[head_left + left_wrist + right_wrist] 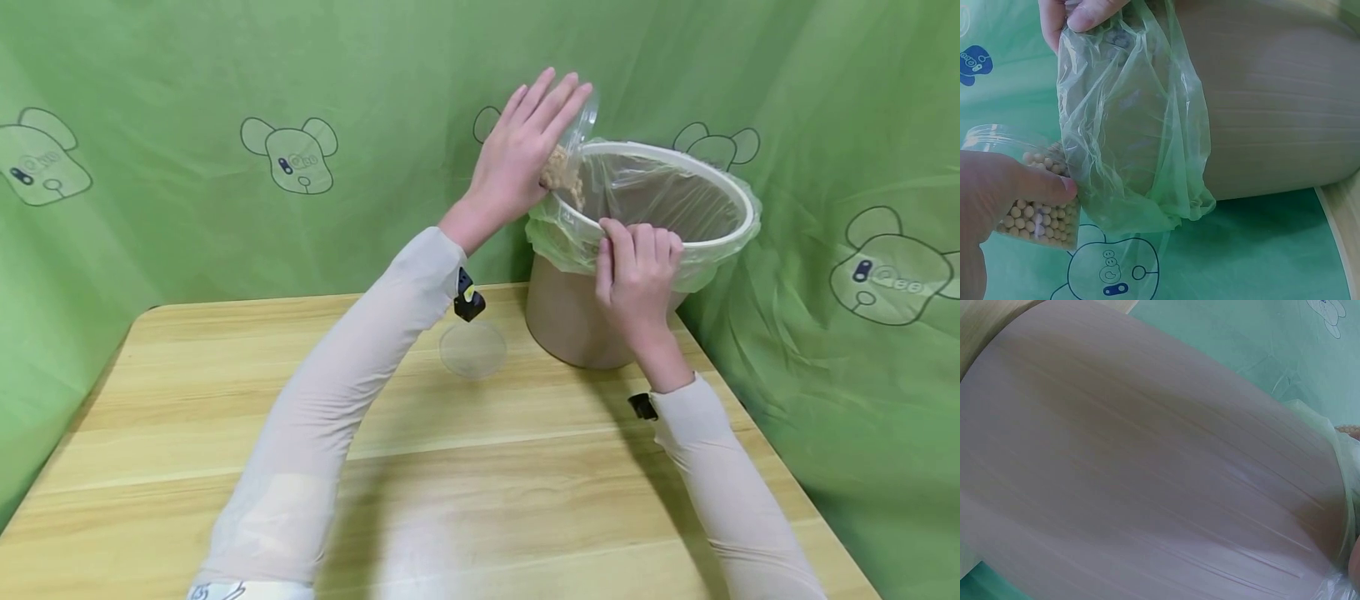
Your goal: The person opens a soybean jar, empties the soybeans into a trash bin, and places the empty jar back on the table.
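Observation:
My left hand (516, 154) holds a clear plastic jar (1038, 219) tilted at the left rim of a bin (573, 317). Small beige balls (558, 171) fill much of the jar, and some show at the rim. In the left wrist view the left thumb (1029, 184) lies across the jar's side. A thin green-tinted bag (1141, 137) lines the bin and folds over its white rim (738, 204). At the front of that rim, my right hand (641, 271) grips the edge and bag. The bin's side fills most of the right wrist view.
A clear round disc, like a lid (473, 350), lies on the wooden table (450, 500) left of the bin. Green curtains (375, 75) with printed bear heads hang behind and at both sides. The bin stands near the table's back right corner.

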`<state>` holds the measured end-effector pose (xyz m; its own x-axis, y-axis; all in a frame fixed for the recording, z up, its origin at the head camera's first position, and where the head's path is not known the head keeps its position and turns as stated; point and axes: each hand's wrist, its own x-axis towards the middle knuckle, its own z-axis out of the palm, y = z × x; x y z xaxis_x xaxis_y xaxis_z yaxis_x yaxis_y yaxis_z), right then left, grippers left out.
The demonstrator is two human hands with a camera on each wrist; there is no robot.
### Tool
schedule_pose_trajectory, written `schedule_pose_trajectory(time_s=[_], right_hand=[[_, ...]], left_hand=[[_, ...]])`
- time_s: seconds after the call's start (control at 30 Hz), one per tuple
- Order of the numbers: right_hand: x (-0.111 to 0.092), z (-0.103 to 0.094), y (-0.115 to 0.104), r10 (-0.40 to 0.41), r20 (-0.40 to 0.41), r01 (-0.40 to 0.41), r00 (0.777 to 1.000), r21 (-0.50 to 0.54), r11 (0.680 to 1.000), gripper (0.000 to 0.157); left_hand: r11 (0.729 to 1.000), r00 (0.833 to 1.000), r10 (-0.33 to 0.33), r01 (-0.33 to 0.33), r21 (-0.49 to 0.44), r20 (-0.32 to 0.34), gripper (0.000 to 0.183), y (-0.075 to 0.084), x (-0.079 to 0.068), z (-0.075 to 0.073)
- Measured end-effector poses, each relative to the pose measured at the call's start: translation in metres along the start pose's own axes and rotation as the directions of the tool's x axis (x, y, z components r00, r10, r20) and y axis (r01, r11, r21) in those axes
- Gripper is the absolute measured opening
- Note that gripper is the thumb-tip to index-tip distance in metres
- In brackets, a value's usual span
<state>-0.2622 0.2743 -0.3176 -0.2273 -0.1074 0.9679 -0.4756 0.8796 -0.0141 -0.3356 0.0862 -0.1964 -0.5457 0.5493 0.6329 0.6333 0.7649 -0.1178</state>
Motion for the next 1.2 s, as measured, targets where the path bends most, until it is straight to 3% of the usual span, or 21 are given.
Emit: schedule_pose_trajectory(time_s=[0.63, 0.93, 1.2], right_hand=[[0.0002, 0.0017, 0.001, -0.001, 0.012, 0.001, 1.0, 0.003, 1.0, 0.024], [0.001, 0.0041, 0.0003, -0.003, 0.004, 0.003, 1.0, 0.006, 1.0, 0.025], [0.0012, 0.0047, -0.0022, -0.003, 0.012, 0.003, 1.0, 0.006, 1.0, 0.025]], left_hand=[[0.994, 0.996, 0.087, -0.087, 0.065, -0.007, 0.085, 0.0046, 0.0006, -0.0002], [0.984, 0.987, 0.155, -0.15, 0.096, -0.045, 0.09, 0.0069, 0.0025, -0.0001], [0.973, 0.979, 0.201, -0.196, 0.123, -0.027, 0.093, 0.0067, 0.0023, -0.0012]])
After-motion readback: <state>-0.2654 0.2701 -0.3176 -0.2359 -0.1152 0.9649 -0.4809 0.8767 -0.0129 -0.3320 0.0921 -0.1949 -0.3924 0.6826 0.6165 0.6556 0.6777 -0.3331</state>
